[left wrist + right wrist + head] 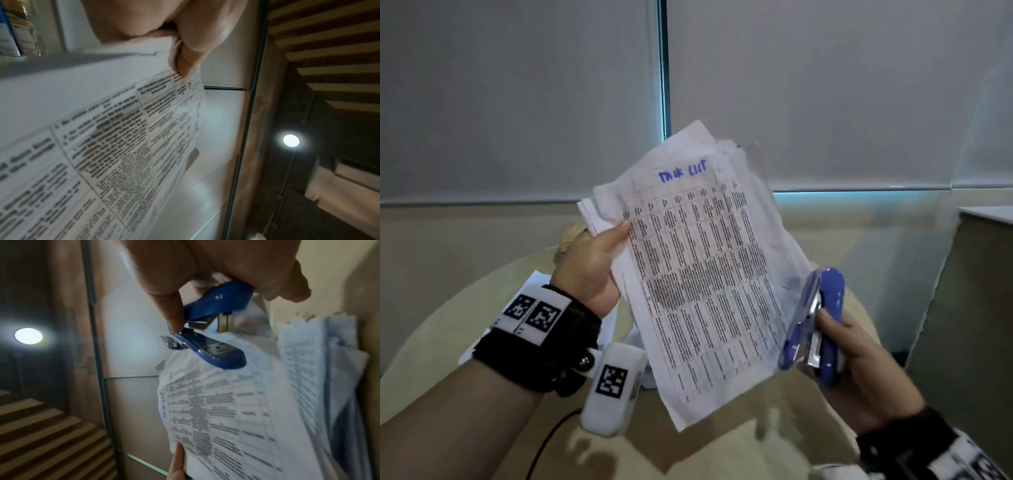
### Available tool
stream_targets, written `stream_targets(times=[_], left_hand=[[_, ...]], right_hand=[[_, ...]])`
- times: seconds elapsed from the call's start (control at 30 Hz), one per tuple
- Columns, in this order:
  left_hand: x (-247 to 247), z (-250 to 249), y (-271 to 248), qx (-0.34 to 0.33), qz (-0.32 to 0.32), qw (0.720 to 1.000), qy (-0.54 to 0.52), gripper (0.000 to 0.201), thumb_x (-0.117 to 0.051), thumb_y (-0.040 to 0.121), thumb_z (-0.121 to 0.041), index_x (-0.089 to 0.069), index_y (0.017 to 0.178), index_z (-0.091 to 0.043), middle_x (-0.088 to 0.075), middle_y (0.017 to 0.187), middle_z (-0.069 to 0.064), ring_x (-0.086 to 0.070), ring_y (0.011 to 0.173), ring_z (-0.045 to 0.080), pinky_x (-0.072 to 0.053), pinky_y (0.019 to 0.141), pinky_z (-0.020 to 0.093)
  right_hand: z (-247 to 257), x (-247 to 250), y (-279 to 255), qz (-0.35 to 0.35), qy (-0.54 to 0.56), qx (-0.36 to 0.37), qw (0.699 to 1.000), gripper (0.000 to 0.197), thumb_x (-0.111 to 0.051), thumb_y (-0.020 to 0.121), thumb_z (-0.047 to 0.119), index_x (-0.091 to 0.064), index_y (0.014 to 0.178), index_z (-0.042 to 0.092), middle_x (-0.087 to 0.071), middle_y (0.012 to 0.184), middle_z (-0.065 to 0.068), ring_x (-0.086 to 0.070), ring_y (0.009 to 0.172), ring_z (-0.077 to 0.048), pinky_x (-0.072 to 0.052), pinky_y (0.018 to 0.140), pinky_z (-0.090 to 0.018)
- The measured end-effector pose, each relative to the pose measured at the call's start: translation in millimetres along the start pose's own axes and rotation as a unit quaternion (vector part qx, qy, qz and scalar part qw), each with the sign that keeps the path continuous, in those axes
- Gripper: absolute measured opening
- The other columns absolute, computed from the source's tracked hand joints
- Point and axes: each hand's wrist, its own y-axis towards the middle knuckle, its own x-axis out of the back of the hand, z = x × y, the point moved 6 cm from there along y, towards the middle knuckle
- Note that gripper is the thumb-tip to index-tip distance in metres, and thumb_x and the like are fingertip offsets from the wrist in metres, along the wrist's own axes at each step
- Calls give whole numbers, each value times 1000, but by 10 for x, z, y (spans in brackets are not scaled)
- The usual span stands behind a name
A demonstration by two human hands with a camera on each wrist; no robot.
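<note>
Blue stapler (822,322); white papers (698,274), black-printed grid.

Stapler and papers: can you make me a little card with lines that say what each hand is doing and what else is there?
Left hand: holds the stack of papers up by its left edge, thumb on the front
Right hand: grips the blue stapler
Stapler: mouth open at the stack's right edge; the pages seem to sit in it
Top sheet: printed table, with blue handwriting at the top
Underneath: round beige table with loose sheets on it
Stapled yet: cannot tell
</note>
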Motion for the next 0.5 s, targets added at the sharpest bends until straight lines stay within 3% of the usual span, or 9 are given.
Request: stream_targets(times=[0.07,0.1,0.2,0.3,0.33,0.37,0.4,0.43,0.5], left_hand=[[-8,43,-17,9,10,1000,-15,34,-37,100,-11,-59,124,-7,-64,123,18,-64,109,31,-57,79,49],[-1,60,-25,11,13,1000,-26,33,-37,100,-12,-62,120,-7,-65,122,17,-64,108,30,-57,79,49],[118,52,-55,-11,5,1000,-10,35,-41,96,-11,-58,127,-9,-66,121,15,-65,109,29,-55,84,48],[397,-178,-61,-127,-79,986,80,33,-49,91,2,-50,121,-11,-71,100,5,-71,84,14,-59,67,27],[483,-335,-82,-192,-118,962,150,38,-54,89,4,-45,121,-15,-67,100,0,-67,82,7,-56,66,20],[514,-511,-107,-261,-148,923,242,47,-62,84,-1,-42,122,-21,-61,107,-4,-62,90,3,-54,74,19],[449,-676,-142,-327,-150,867,346,54,-66,80,-12,-40,124,-27,-55,115,-9,-56,104,-1,-48,89,19],[267,-779,-191,-385,-112,803,441,57,-67,76,-23,-40,126,-31,-51,121,-13,-49,114,-4,-37,100,17],[-230,-721,-261,-425,23,689,587,62,-64,73,-43,-44,129,-28,-47,126,-13,-40,125,2,-23,106,13]], right_hand=[[-133,-29,-23,-8,7,-15,1000,80,-84,59,31,-50,123,-3,-64,106,-24,-63,87,-32,-49,88,-47],[-160,-43,-15,-14,20,-12,1000,81,-85,56,31,-51,123,-1,-64,112,-23,-64,90,-32,-52,87,-48],[-110,-55,-1,-36,41,7,999,55,-65,74,24,-54,123,2,-65,113,-19,-65,92,-29,-57,74,-40],[80,14,18,-28,-26,43,998,47,-60,77,21,-56,120,3,-64,116,-19,-61,100,-30,-53,83,-41],[152,24,36,-22,-58,53,997,45,-66,74,23,-60,115,6,-64,116,-21,-61,98,-29,-52,82,-39],[223,15,54,-14,-92,57,994,50,-75,67,29,-63,111,10,-64,113,-21,-60,95,-29,-51,79,-38],[279,-10,78,-1,-130,57,990,60,-83,56,37,-65,107,11,-64,109,-22,-58,92,-29,-47,77,-39],[317,-55,113,16,-168,54,984,71,-88,47,43,-65,105,11,-62,105,-23,-55,91,-31,-41,78,-42],[350,-216,174,67,-230,46,970,77,-88,46,45,-62,106,6,-59,101,-29,-53,89,-32,-36,77,-45]])
